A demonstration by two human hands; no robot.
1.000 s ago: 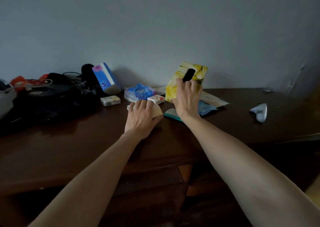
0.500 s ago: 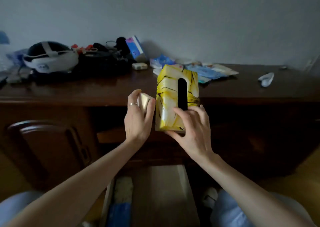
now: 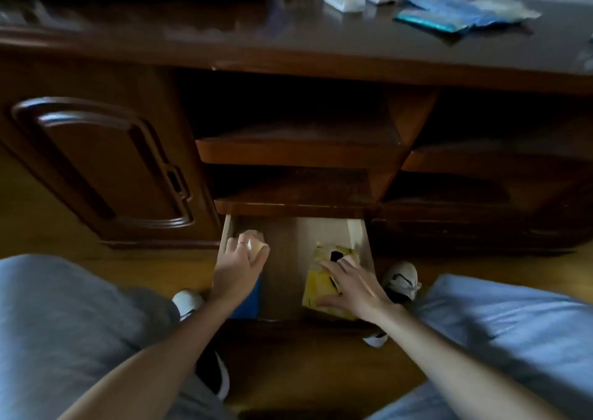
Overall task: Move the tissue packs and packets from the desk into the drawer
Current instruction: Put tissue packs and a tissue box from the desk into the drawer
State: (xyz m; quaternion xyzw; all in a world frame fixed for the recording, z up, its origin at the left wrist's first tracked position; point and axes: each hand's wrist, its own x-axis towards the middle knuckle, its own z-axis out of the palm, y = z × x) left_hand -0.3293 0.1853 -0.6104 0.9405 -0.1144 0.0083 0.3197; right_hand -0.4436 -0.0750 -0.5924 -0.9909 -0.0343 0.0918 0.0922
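Down inside the open pale-wood drawer (image 3: 290,259), the left hand (image 3: 239,265) curls its fingers around a small cream tissue packet (image 3: 256,247) at the drawer's left wall, above a blue pack (image 3: 247,301). Across from it, the right hand (image 3: 356,286) lies spread on the yellow-and-black tissue box (image 3: 324,278), which rests under its fingertips against the right wall; whether it grips is unclear.

Both hands lowered yellow tissue box (image 3: 324,283), small packet (image 3: 256,247) into drawer (image 3: 285,259).

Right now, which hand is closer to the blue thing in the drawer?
Left. The left hand, holding a small pale pack, is right above the blue thing. The right hand is across the drawer on the yellow tissue box.
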